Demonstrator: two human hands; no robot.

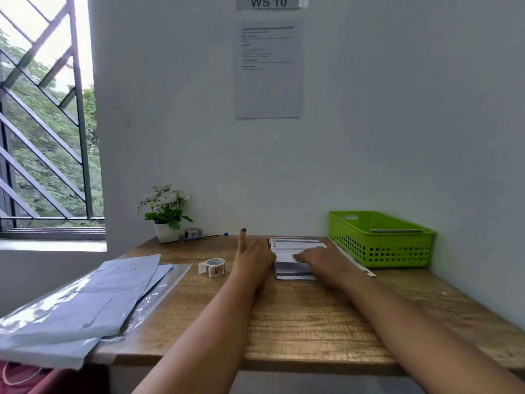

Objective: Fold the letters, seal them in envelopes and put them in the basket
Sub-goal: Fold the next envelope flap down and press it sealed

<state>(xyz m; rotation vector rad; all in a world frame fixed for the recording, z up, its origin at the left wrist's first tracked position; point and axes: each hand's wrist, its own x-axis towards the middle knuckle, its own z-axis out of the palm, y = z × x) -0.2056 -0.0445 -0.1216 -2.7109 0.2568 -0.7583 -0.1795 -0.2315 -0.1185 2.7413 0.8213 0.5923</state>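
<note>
Letter (292, 245), one, touched by left hand (252, 258), right hand (321, 258); one basket (382, 251).

- Soft daylight enters from the window (42, 115) at left, its top blown out white
- Glare on the envelopes (85, 297)
- Faint shadows on the table (298, 331)
- Edges bend; notice (268, 81) text blurred

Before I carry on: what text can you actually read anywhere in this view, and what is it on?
"WS 10": on the grey sign at the top of the wall.
Printed sheet taped to the wall below it: headings and lines of print, too blurred to read.
Letter being folded: printed lines, too small to read.
Tape roll: an orange mark only, not legible.
</note>
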